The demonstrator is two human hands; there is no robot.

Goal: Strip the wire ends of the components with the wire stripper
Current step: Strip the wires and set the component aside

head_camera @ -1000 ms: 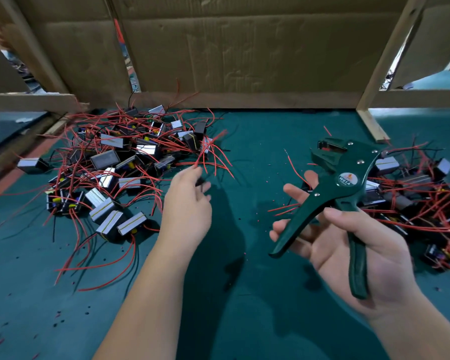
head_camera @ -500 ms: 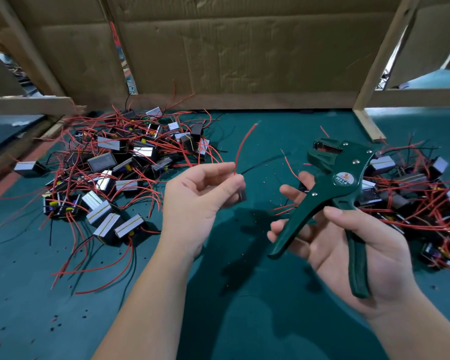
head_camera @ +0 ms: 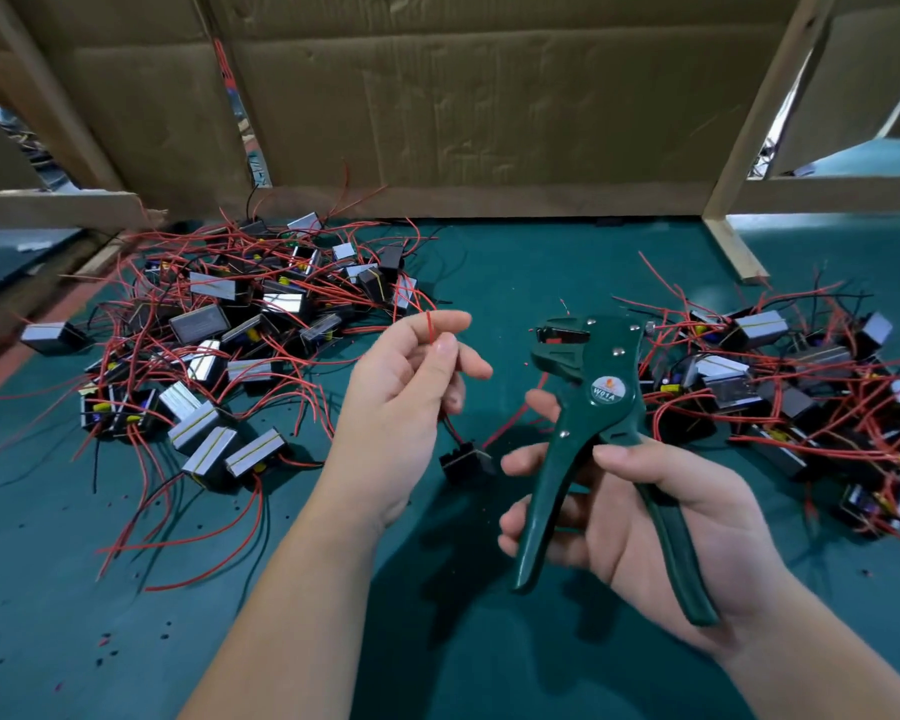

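Head view: our left hand (head_camera: 401,392) pinches a thin red wire (head_camera: 429,327) just left of the dark green wire stripper (head_camera: 601,402), whose spread handles our right hand (head_camera: 661,517) grips. The wire's small black box-shaped component (head_camera: 466,459) hangs beside those handles.

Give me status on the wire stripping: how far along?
Done: possibly the right pile, but its wire ends are too small to judge. In hand: left hand pinches a red wire, its component below; right hand holds the wire stripper, wire not yet in its mouth. To do: this wire and the big left pile.
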